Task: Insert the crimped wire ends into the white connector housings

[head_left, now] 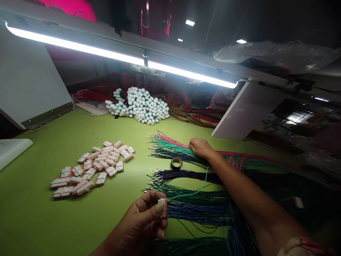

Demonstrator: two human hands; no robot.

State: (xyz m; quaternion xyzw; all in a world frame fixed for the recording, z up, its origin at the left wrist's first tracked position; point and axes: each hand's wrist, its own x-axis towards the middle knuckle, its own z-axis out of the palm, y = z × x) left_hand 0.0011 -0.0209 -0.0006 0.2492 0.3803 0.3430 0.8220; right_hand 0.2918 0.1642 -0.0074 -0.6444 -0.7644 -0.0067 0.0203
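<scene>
Between the thumb and fingers of my left hand (149,213) is a small white-and-orange connector housing (162,207). One teal wire (195,192) runs from it, curving up to the right. My right hand (201,147) reaches across to the far wires, its fingers curled closed over a bundle of pink wires (173,140); the fingertips are hidden. Teal wires (170,147) lie just beside that hand. Nearer to me are bundles of dark purple wires (181,175), green wires (186,193) and blue wires (197,211), most with metal terminals at their left ends.
Loose connector housings (103,160) are heaped on the green tabletop (128,220) at left. A roll of black tape (176,163) lies among the wires. Behind are stacked white connectors (146,105) with brown wires. A lit tube lamp (80,44) hangs above; a white panel (237,112) stands at right.
</scene>
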